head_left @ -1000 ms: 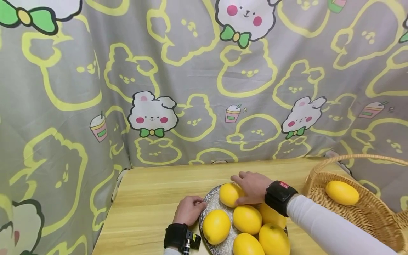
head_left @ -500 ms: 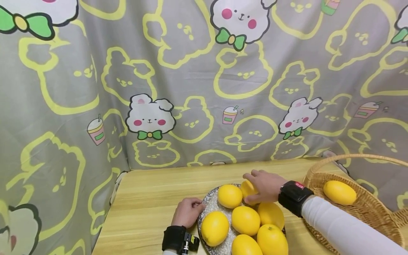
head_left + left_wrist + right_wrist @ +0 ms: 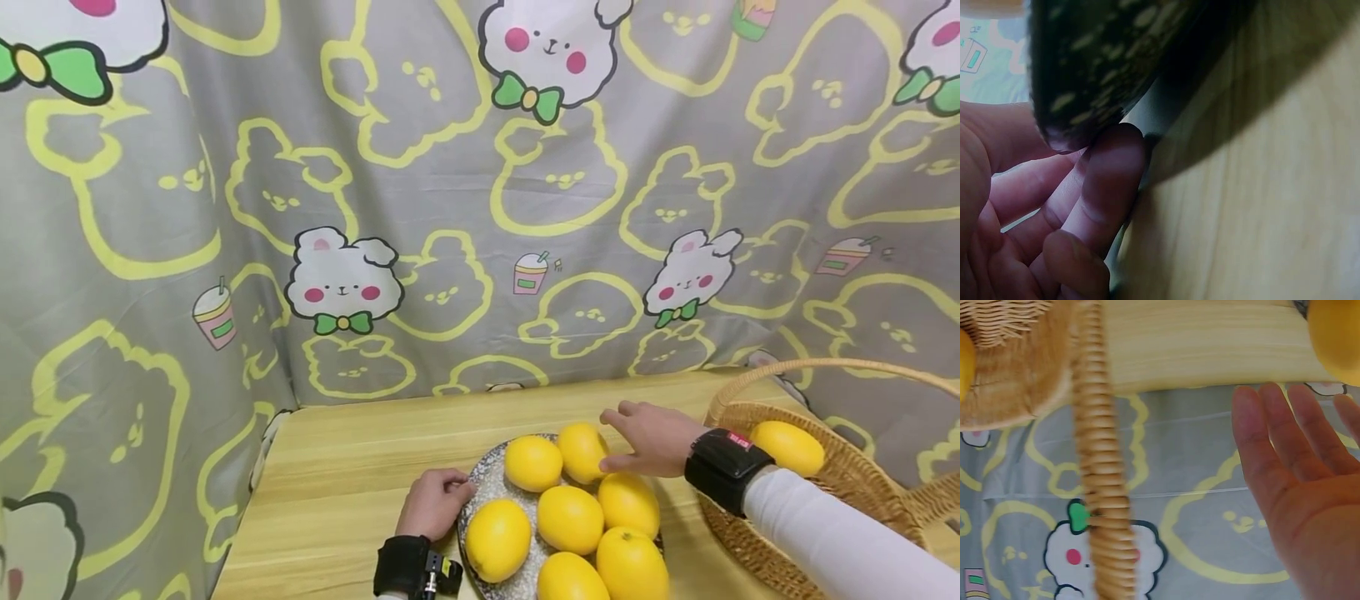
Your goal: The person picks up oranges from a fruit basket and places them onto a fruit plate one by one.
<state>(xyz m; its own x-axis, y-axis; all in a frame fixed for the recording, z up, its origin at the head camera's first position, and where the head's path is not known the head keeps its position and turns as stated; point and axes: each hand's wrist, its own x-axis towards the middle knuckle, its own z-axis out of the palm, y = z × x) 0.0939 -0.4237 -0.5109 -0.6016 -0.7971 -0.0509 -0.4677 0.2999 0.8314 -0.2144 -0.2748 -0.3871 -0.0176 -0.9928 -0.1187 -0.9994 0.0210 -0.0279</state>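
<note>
The right hand lies spread, fingers straight, against the rear lemon on the crowded plate. The left hand pinches the plate's rim. A nudge could roll lemons off the heap onto the bench (the basket holds one already).

head: lighting reading bright, even, soft shadows | left wrist: running dim, plate blurring (too close) | right wrist: basket handle smearing, focus soft
</note>
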